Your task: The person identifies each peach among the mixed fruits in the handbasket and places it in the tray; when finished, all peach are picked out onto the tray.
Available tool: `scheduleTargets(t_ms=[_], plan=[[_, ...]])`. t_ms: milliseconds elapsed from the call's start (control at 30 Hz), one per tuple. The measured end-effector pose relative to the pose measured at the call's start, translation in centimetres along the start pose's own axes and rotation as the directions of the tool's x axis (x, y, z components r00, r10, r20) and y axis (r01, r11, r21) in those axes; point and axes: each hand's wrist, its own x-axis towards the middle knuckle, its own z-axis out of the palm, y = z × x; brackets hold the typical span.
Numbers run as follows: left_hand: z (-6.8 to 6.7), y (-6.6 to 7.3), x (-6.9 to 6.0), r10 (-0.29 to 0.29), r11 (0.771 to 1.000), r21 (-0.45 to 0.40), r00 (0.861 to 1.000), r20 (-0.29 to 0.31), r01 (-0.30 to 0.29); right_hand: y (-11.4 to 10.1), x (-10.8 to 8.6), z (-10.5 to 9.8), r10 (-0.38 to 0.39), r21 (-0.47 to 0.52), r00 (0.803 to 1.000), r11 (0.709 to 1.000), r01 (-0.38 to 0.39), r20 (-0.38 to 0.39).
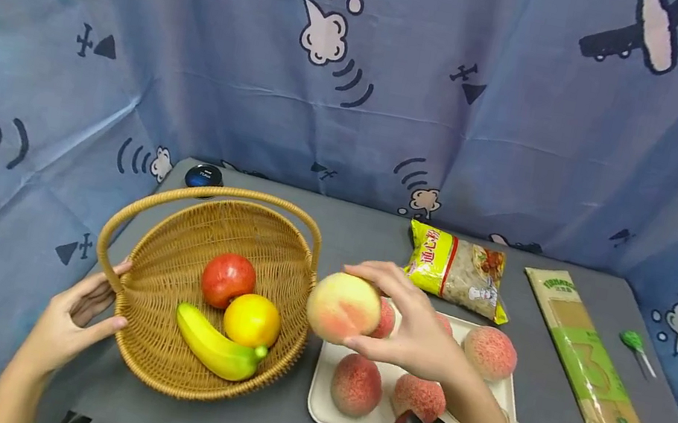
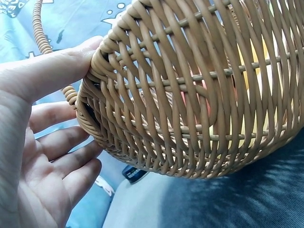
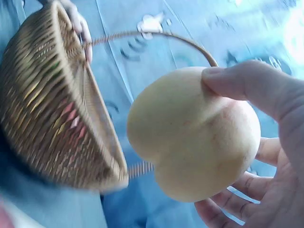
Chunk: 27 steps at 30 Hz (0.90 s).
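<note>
A wicker basket point(image 1: 165, 249) with a tall handle holds a red pomegranate-like fruit point(image 1: 227, 281), an orange point(image 1: 252, 320) and a banana point(image 1: 217, 346). At its left rim my left hand point(image 1: 67, 326) grips the edge. The left wrist view shows thumb and fingers on either side of the rim. Just right of the basket, my right hand point(image 1: 411, 322) holds a pale yellow peach point(image 1: 344, 308) with a pink blush in the air, thumb on one side and fingers on the other. Below that hand lies a white tray point(image 1: 315, 404) with several pinkish-red peaches point(image 1: 357, 385), some partly hidden by the arm.
Behind the tray lies a yellow bag of pasta point(image 1: 461, 271). Farther right are a long green-and-tan noodle packet point(image 1: 588, 361) and a green lollipop point(image 1: 632, 340). A small dark round object point(image 1: 204, 176) sits behind the basket. Patterned blue cloth point(image 1: 386, 99) hangs around the grey table.
</note>
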Motion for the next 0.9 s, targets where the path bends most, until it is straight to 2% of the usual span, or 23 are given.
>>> scheduleTargets(t_ms=[100,200,267,333,400,467,600,667,733,800,900], plan=[[0.0,0.1,-0.2,0.007,1.0,-0.006,1.0,0.001,-0.007,1.3,-3.2,-0.7,0.079,0.011,0.994,0.997,-0.079,-0.078],[-0.1,0.1,-0.2,0.001,1.0,-0.017,1.0,0.0,-0.001,2.5,-6.5,-1.2,0.148,0.032,0.977,0.989,-0.145,-0.156],[0.0,0.1,-0.2,-0.001,1.0,-0.027,1.0,0.005,0.001,3.2,-8.7,-1.4,0.204,0.044,0.957,0.979,-0.199,-0.206],[0.0,0.2,-0.1,-0.005,0.999,-0.033,1.0,0.007,0.005,3.8,-10.8,-1.6,0.258,0.038,0.929,0.966,-0.258,-0.265],[0.0,0.2,-0.1,-0.006,1.0,-0.031,1.0,0.006,0.006,4.3,-12.7,-1.7,0.336,0.03,0.888,0.938,-0.345,-0.314],[0.1,0.1,-0.2,-0.002,0.999,-0.036,1.0,0.004,0.002,4.8,-14.6,-1.9,0.423,0.025,0.834,0.896,-0.444,-0.354],[0.1,0.0,-0.3,0.01,0.999,-0.053,1.0,0.003,-0.01,5.8,-17.7,-2.3,0.587,0.041,0.711,0.781,-0.623,-0.386],[0.1,0.0,-0.3,-0.001,0.999,-0.051,1.0,-0.003,0.001,6.4,-19.0,-2.4,0.645,0.039,0.659,0.726,-0.687,-0.388],[0.0,0.0,-0.2,-0.002,0.999,-0.05,1.0,-0.009,0.001,7.0,-20.0,-2.4,0.685,0.03,0.623,0.682,-0.731,-0.378],[0.0,0.0,-0.2,-0.002,0.999,-0.046,1.0,-0.013,0.002,7.5,-20.7,-2.3,0.724,0.024,0.595,0.641,-0.767,-0.348],[0.0,0.0,-0.1,-0.003,1.0,-0.031,1.0,-0.013,0.003,8.1,-21.4,-2.1,0.766,0.016,0.573,0.603,-0.798,-0.291]])
